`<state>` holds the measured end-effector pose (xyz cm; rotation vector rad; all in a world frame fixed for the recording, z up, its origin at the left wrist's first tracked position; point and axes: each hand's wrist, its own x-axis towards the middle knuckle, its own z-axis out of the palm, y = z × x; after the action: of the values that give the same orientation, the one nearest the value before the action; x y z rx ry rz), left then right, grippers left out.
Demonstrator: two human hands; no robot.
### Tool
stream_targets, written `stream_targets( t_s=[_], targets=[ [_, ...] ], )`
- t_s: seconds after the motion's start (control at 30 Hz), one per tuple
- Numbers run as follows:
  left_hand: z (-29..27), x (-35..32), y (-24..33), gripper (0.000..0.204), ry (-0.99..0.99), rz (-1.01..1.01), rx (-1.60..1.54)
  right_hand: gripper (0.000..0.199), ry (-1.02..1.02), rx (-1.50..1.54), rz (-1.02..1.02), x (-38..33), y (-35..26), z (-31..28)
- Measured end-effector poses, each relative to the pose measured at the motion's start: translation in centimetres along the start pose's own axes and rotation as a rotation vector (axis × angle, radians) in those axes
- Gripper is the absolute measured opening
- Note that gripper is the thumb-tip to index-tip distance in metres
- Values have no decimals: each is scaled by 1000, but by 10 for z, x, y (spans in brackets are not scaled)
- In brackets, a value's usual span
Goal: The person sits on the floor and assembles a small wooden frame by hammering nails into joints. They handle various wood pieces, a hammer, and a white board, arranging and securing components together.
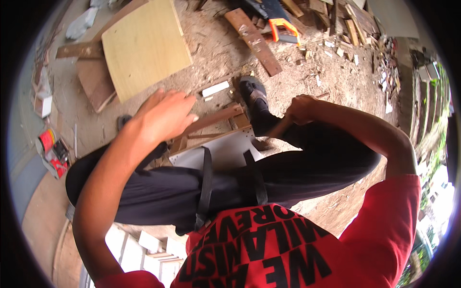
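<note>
Head view, looking down over our own red shirt (288, 249) and dark trousers (269, 177).

Left hand (163, 115): raised at about 10 o'clock from frame centre, back of hand toward the camera, fingers curled loosely downward. It sits over the near end of a brown wooden strip (211, 119). We cannot tell whether the grip is closed on the strip or merely hovering above it; the fingertips are hidden behind the hand.

Right hand (300, 109): at about 1 o'clock from centre, grip closed into a fist on a thin wooden handle (277, 128) that slants down toward 7 o'clock. What is at the handle's far end is hidden by the leg.

The strip lies tilted, running from the left hand up toward 2 o'clock, and rests on a pale grey panel (225, 151) that shows between the knees. A few more brown sticks lie under it. Our shoe (254, 93) is planted at the strip's far end, at 12 o'clock from the panel.

Two black straps (206, 187) cross the trousers.

Ground: bare dirt (307, 81) with sawdust and chips. A light plywood sheet (144, 48) lies at 11 o'clock. A long brown plank (253, 41) lies at 12 o'clock, and just beyond it a handsaw (281, 21) with an orange-and-black handle. Scrap offcuts (345, 24) pile up at 1 o'clock. A red can (47, 140) sits at 9 o'clock, well apart from the hands.
</note>
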<state>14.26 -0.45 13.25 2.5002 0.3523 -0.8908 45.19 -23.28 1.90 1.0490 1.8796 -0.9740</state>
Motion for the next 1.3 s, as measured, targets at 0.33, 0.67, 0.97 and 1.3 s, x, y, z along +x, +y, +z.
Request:
stream_targets(
  t_s=[0.33, 0.67, 0.97, 1.3],
  targets=[
    [-17, -9, -11, 37, 173, 50, -95, 27, 493, 331, 152, -11, 61, -116],
    [-66, 7, -12, 33, 279, -2, -209, 26, 314, 169, 712, -68, 119, -216],
    [-98, 29, -16, 32, 361, 112, -149, 27, 356, 255, 555, -117, 99, -230],
    [62, 57, 32, 41, 124, 115, -530, 19, 595, 1259, 398, -130, 23, -226]
  ],
)
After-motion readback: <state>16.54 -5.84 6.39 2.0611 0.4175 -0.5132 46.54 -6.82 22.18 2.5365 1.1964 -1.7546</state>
